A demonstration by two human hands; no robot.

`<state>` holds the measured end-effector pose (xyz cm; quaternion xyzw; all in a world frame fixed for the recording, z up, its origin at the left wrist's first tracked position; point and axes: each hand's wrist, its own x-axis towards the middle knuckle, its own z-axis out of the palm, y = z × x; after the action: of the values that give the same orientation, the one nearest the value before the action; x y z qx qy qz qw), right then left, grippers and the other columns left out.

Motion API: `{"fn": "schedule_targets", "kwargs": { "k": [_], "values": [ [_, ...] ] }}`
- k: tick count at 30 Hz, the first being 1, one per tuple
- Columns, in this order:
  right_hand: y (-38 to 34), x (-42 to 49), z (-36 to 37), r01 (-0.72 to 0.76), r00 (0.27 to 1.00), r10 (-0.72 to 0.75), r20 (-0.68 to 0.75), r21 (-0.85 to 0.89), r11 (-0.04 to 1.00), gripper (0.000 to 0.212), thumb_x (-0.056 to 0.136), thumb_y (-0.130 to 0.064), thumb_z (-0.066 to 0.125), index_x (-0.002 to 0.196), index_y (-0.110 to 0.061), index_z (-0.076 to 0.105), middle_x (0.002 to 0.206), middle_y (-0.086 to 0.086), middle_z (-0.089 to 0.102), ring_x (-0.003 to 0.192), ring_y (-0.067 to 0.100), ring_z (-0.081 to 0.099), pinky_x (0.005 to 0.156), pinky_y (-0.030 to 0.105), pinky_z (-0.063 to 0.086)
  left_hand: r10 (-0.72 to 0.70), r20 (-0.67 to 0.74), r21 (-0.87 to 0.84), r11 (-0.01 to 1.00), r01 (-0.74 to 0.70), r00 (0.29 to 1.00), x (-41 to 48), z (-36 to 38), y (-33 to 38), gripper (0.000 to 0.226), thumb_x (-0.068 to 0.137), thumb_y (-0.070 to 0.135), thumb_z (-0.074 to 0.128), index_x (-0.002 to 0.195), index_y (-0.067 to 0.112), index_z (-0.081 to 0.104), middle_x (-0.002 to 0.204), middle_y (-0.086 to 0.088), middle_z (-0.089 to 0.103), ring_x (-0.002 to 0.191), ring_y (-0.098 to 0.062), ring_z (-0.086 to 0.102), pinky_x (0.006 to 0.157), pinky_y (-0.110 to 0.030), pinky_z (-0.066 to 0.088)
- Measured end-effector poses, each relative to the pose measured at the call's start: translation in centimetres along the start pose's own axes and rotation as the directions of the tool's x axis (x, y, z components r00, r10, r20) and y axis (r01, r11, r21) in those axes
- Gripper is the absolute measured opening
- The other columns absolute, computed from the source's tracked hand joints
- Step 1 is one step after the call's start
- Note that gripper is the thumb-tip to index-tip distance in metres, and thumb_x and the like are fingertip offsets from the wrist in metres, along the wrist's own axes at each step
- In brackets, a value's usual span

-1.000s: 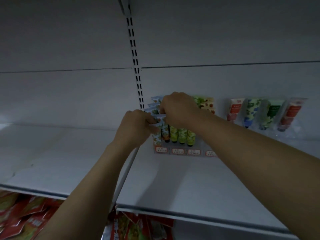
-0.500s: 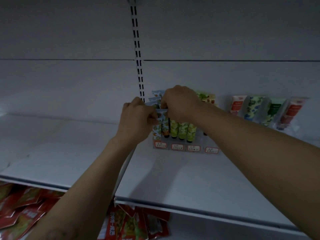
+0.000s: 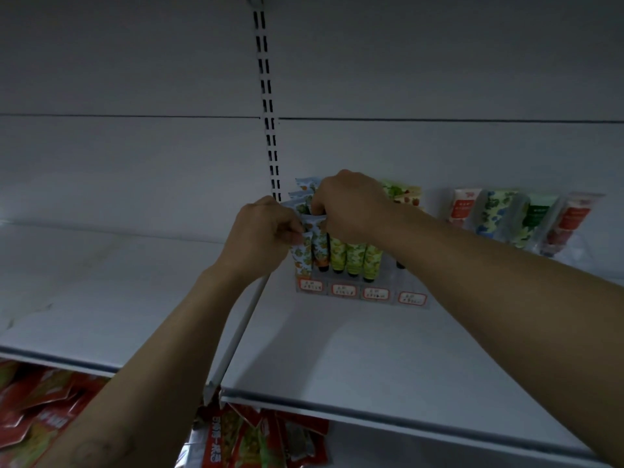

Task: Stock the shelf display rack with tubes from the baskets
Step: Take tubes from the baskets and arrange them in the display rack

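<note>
The left hand is pinching an orange-print tube, seating it at the nine o'clock end of the display rack, while the right hand is curling around neighbouring tubes, probably steadying them.

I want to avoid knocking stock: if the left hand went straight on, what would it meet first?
Probably the orange-print tubes in the display rack's left column, right before the left hand; depth is unclear.

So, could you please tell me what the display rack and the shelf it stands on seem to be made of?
Display rack: probably clear acrylic, glossy; tubes show through its front. Shelf: likely painted metal, matte white, with a thin folded front edge.
</note>
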<state>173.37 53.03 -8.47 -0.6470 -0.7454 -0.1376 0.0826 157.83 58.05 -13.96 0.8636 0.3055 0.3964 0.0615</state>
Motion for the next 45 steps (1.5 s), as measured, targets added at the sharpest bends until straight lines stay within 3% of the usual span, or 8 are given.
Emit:
{"fn": "schedule_targets", "kwargs": {
  "k": [4,9,15,19,28,32,36,45],
  "values": [
    [0.1,0.0,0.1,0.011,1.000,-0.011,-0.012,-0.002,1.000,0.013,0.078,-0.005,0.059,0.084,-0.005,0.071,0.075,0.009,0.062,0.068,0.024,0.055,0.056,0.025,0.035,0.003,-0.010,-0.023,1.000,-0.003,1.000,0.1,-0.1,-0.2,0.016,0.064,-0.007,0.080,0.071,0.006,0.074,0.075,-0.013,0.065,0.063,-0.026,0.062,0.066,-0.028,0.047],
    [0.3,0.0,0.2,0.016,1.000,-0.016,0.003,0.001,1.000,0.013,0.083,-0.009,0.061,0.089,-0.005,0.072,0.086,0.011,0.067,0.068,0.021,0.052,0.058,0.025,0.035,-0.060,-0.007,-0.056,0.997,0.059,0.998,0.1,-0.1,-0.1,0.013,0.068,0.005,0.083,0.078,0.009,0.077,0.078,-0.008,0.063,0.068,-0.020,0.060,0.070,-0.024,0.045],
    [0.0,-2.9,-1.6,-0.050,0.999,0.050,0.002,0.174,0.983,0.034,0.089,-0.024,0.064,0.120,-0.012,0.064,0.111,0.010,0.063,0.097,0.023,0.058,0.076,0.029,0.046,-0.079,0.063,0.179,0.982,0.066,0.995,-1.6,-2.1,0.7,0.025,0.082,0.024,0.074,0.106,0.021,0.072,0.105,-0.001,0.065,0.099,-0.021,0.056,0.081,-0.036,0.049],
    [-0.7,-8.2,-3.9,-0.116,0.993,0.121,-0.008,0.235,0.965,0.054,0.086,-0.035,0.067,0.137,-0.024,0.050,0.133,0.006,0.053,0.121,0.025,0.048,0.096,0.031,0.040,-0.069,0.019,0.292,0.954,0.060,0.997,-3.6,-5.1,3.4,0.034,0.084,0.027,0.071,0.117,0.020,0.067,0.114,0.001,0.065,0.109,-0.023,0.055,0.080,-0.038,0.049],
    [-6.2,-24.3,-2.2,-0.167,0.978,0.107,0.178,0.363,0.917,0.047,0.080,-0.050,0.068,0.122,-0.032,0.058,0.111,-0.010,0.062,0.091,0.011,0.056,0.081,0.029,0.048,0.044,0.327,0.239,0.962,-0.128,0.944,-17.0,-4.8,13.0,0.032,0.081,0.041,0.071,0.110,0.030,0.067,0.101,0.009,0.067,0.096,-0.016,0.060,0.069,-0.032,0.049],
    [-8.4,-30.4,3.3,-0.241,0.891,0.069,0.450,0.337,0.910,0.049,0.082,-0.051,0.066,0.125,-0.029,0.056,0.118,-0.003,0.062,0.105,0.019,0.057,0.088,0.037,0.050,-0.091,0.530,0.284,0.956,-0.075,0.843,-23.9,-1.6,14.8,0.035,0.085,0.050,0.061,0.115,0.031,0.062,0.110,0.008,0.062,0.106,-0.016,0.056,0.075,-0.032,0.048],
    [-9.1,-34.6,9.5,-0.252,0.768,0.046,0.639,0.236,0.939,0.068,0.085,-0.052,0.063,0.141,-0.022,0.040,0.129,0.005,0.055,0.110,0.026,0.056,0.089,0.039,0.050,-0.262,0.742,0.372,0.927,-0.054,0.617,-28.9,1.8,14.3,0.048,0.088,0.051,0.058,0.131,0.029,0.051,0.132,0.005,0.053,0.121,-0.020,0.049,0.090,-0.034,0.044],
    [-10.1,-38.3,18.0,-0.287,0.575,-0.002,0.818,0.204,0.936,0.053,0.084,-0.044,0.065,0.126,-0.015,0.051,0.116,0.011,0.057,0.102,0.028,0.057,0.074,0.032,0.046,-0.493,0.813,0.491,0.867,0.090,0.312,-35.9,8.2,11.1,0.039,0.086,0.043,0.059,0.120,0.024,0.057,0.125,-0.002,0.059,0.114,-0.024,0.056,0.090,-0.036,0.046]
  ]
}}
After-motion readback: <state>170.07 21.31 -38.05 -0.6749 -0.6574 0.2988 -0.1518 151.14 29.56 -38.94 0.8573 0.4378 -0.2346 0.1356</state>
